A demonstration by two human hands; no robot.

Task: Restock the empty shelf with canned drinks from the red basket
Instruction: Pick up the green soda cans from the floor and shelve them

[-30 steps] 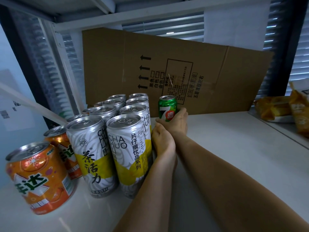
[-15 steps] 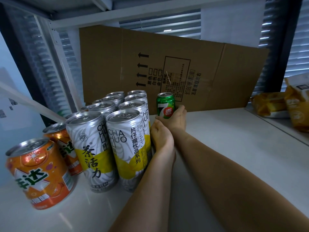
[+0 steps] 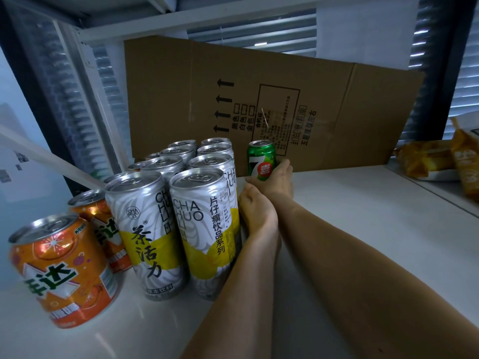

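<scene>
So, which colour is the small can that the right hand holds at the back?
Green can, red-and-white logo; head view.

This looks like a small shop or stockroom. A white shelf (image 3: 350, 216) of a metal rack carries drinks lined up in rows as goods for sale: tall silver and yellow tea cans (image 3: 204, 218) in a tight block, orange soda cans (image 3: 64, 270) beside them, and a green can (image 3: 261, 161). Flattened cardboard (image 3: 259, 99) lines the back, and packaged snacks (image 3: 425, 161) lie on the neighbouring shelf.
</scene>
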